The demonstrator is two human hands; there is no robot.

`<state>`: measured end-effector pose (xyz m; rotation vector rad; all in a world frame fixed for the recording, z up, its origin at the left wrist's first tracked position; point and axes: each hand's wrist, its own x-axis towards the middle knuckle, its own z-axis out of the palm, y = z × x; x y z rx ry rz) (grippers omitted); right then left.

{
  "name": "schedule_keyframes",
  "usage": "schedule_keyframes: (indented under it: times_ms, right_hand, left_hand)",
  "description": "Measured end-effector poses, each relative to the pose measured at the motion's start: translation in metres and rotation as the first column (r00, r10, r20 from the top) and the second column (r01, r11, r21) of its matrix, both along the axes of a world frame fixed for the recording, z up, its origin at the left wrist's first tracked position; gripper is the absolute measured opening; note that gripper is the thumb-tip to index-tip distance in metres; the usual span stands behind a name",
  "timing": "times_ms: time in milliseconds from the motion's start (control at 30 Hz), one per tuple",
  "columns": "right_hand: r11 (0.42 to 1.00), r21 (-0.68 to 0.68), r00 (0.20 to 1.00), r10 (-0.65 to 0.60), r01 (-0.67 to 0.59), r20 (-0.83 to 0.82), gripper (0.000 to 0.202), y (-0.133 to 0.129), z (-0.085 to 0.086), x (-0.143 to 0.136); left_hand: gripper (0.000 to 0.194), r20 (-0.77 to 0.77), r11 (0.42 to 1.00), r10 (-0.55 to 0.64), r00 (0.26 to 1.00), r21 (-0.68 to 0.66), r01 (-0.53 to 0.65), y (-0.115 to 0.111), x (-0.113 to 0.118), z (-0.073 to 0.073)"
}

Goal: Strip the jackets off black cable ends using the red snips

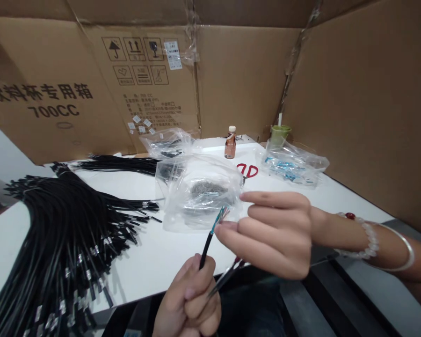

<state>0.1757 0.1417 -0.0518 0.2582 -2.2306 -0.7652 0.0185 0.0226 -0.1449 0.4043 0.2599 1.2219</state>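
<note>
My left hand (192, 297) is closed round a black cable (205, 250) at the bottom middle, its end pointing up. From the cut sheath stick out thin coloured wires (220, 216), some teal, others pale or reddish, slightly fanned. My right hand (273, 229) comes in from the right, thumb and finger pinched at the base of these wires, the other fingers bent. Between the two hands slants a dark metal blade-like tool (226, 278) with a bit of red at its upper end. It crosses the fingers of my left hand; which hand bears it I cannot tell.
A large bundle of black cables (63, 224) covers the table's left side. A clear bag of small metallic parts (206, 189) lies ahead, red-handled scissors (248, 171) behind it. Further back stand a bottle (230, 142), a green cup (279, 135), a bag with blue pieces (291, 168) and cardboard walls (245, 79).
</note>
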Motion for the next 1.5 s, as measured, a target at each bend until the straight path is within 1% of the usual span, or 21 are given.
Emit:
schedule_keyframes:
  times_ms: [33, 67, 100, 133, 167, 200, 233, 267, 300, 333, 367, 400, 433, 500, 567, 633, 800, 967, 1033, 1300, 1500]
  right_hand:
    - [0.988, -0.155, 1.000, -0.004, 0.002, -0.008, 0.029, -0.001, -0.002, -0.001]
    - [0.945, -0.326, 0.999, 0.009, -0.019, -0.032, 0.027, -0.002, -0.004, -0.002]
    - [0.865, -0.500, 0.998, 0.017, -0.045, -0.059, 0.023, -0.004, -0.006, -0.004]
    - [0.744, -0.666, 0.997, 0.014, -0.059, -0.074, 0.023, -0.007, -0.009, -0.005]
    - [0.588, -0.807, 0.998, 0.003, -0.057, -0.069, 0.028, -0.010, -0.011, -0.006]
    - [0.412, -0.911, 1.000, -0.005, -0.024, -0.029, 0.034, -0.013, -0.015, -0.006]
    - [0.239, -0.971, 1.000, 0.007, 0.022, 0.025, 0.037, -0.016, -0.018, -0.007]
    - [0.090, -0.994, 0.997, 0.036, 0.060, 0.063, 0.038, -0.020, -0.023, -0.007]
    - [-0.023, -0.996, 0.994, 0.074, 0.085, 0.083, 0.037, -0.022, -0.028, -0.006]
    - [-0.097, -0.991, 0.991, 0.104, 0.092, 0.082, 0.034, -0.024, -0.034, -0.005]
    - [-0.138, -0.987, 0.991, 0.115, 0.085, 0.070, 0.031, -0.026, -0.041, -0.003]
    - [-0.155, -0.986, 0.994, 0.099, 0.069, 0.054, 0.027, -0.027, -0.048, -0.001]
    - [-0.155, -0.987, 0.997, 0.061, 0.049, 0.040, 0.024, -0.027, -0.055, 0.001]
    - [-0.123, -0.992, 0.998, -0.047, 0.023, 0.029, 0.021, -0.025, -0.067, 0.005]
    - [-0.084, -0.996, 0.990, -0.138, 0.023, 0.034, 0.020, -0.019, -0.075, 0.008]
    - [-0.058, -0.997, 0.983, -0.174, 0.045, 0.055, 0.018, -0.011, -0.081, 0.008]
    - [-0.004, -1.000, 0.992, -0.125, 0.016, 0.016, 0.024, 0.011, -0.088, 0.001]
    - [0.024, -0.999, 0.996, -0.083, -0.036, -0.038, 0.026, 0.018, -0.091, 0.000]
    - [0.025, -0.999, 0.996, -0.088, -0.033, -0.035, 0.026, 0.017, -0.091, 0.000]
    - [0.019, -1.000, 0.997, -0.079, -0.009, -0.010, 0.027, 0.017, -0.089, 0.003]
    - [-0.001, -1.000, 0.998, -0.068, -0.012, -0.012, 0.026, 0.017, -0.091, 0.003]
  left_hand:
    - [0.060, -0.106, 0.992, 0.119, 0.987, -0.016, -0.122, -0.001, 0.001, -0.001]
    - [0.056, -0.228, 0.963, 0.259, 0.939, -0.015, -0.270, -0.001, 0.001, -0.002]
    - [0.052, -0.347, 0.907, 0.399, 0.849, 0.014, -0.421, -0.001, 0.001, -0.003]
    - [0.049, -0.449, 0.830, 0.519, 0.727, 0.063, -0.554, -0.001, 0.001, -0.004]
    - [0.046, -0.524, 0.748, 0.608, 0.597, 0.123, -0.653, -0.001, 0.000, -0.006]
    - [0.045, -0.574, 0.676, 0.663, 0.481, 0.183, -0.714, -0.001, 0.000, -0.007]
    - [0.044, -0.605, 0.628, 0.690, 0.397, 0.228, -0.744, 0.000, -0.001, -0.009]
    - [0.045, -0.625, 0.606, 0.698, 0.349, 0.256, -0.753, 0.001, -0.001, -0.010]
    - [0.045, -0.639, 0.607, 0.694, 0.332, 0.272, -0.747, 0.003, -0.001, -0.012]
    - [0.046, -0.648, 0.628, 0.682, 0.340, 0.280, -0.727, 0.004, -0.001, -0.014]
    - [0.047, -0.656, 0.659, 0.663, 0.361, 0.282, -0.698, 0.006, -0.001, -0.016]
    - [0.048, -0.664, 0.694, 0.639, 0.388, 0.279, -0.664, 0.008, 0.000, -0.018]
    - [0.049, -0.671, 0.729, 0.612, 0.419, 0.273, -0.627, 0.011, 0.000, -0.020]
    - [0.048, -0.681, 0.783, 0.564, 0.467, 0.260, -0.566, 0.016, 0.002, -0.023]
    - [0.048, -0.687, 0.805, 0.536, 0.490, 0.241, -0.542, 0.023, 0.004, -0.025]
    - [0.048, -0.692, 0.818, 0.517, 0.504, 0.225, -0.530, 0.030, 0.006, -0.027]
    - [0.047, -0.670, 0.820, 0.496, 0.551, 0.155, -0.550, 0.044, 0.016, -0.028]
    - [0.044, -0.620, 0.830, 0.486, 0.616, 0.106, -0.547, 0.049, 0.020, -0.032]
    - [0.044, -0.609, 0.836, 0.480, 0.631, 0.102, -0.539, 0.049, 0.020, -0.032]
    - [0.042, -0.607, 0.838, 0.477, 0.635, 0.097, -0.536, 0.049, 0.021, -0.028]
    - [0.041, -0.611, 0.840, 0.479, 0.630, 0.111, -0.531, 0.048, 0.020, -0.031]
